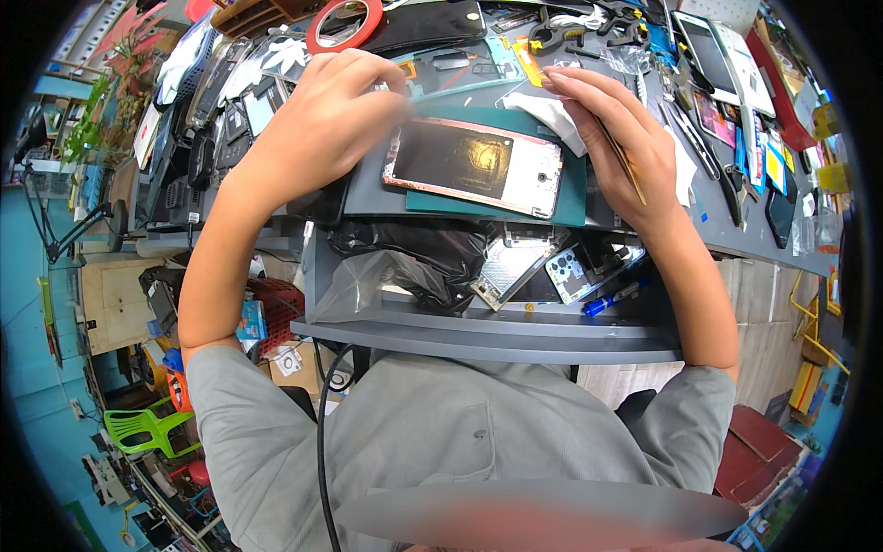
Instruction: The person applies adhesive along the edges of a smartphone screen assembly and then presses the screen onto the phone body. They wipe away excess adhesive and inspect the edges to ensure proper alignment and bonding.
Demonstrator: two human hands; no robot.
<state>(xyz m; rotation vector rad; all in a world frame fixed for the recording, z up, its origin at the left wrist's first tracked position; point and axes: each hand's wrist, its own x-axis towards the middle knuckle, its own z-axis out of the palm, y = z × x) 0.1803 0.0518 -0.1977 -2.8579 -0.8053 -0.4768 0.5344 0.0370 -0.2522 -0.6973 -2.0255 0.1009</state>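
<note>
Cluttered grey workbench point(625, 225) fills the upper half of the frame, strewn with phone parts, tools and spare screens, and a grey drawer point(478, 331) hangs open below it at centre. Dead centre on the bench lies an opened phone point(474, 167), back side up, dark inside with a copper-coloured rim, resting on a teal mat point(575, 198). The left hand point(322, 120) comes in from the upper left, fingers curled and bunched together over the phone's top left corner; its fingertips are blurred, so whether they pinch anything I cannot tell. The right hand point(612, 138) sits at the phone's right end, fingers pressed together around a thin yellowish stick point(625, 166) that runs slanting down along the palm. A white cloth point(556, 115) lies just under that hand, touching the mat. Up at the top centre, a red tape roll point(345, 26) sits well apart from both hands. Down in the drawer: a black plastic bag point(423, 253), a silver phone frame point(510, 267), and a blue pen point(612, 296) at right.
</note>
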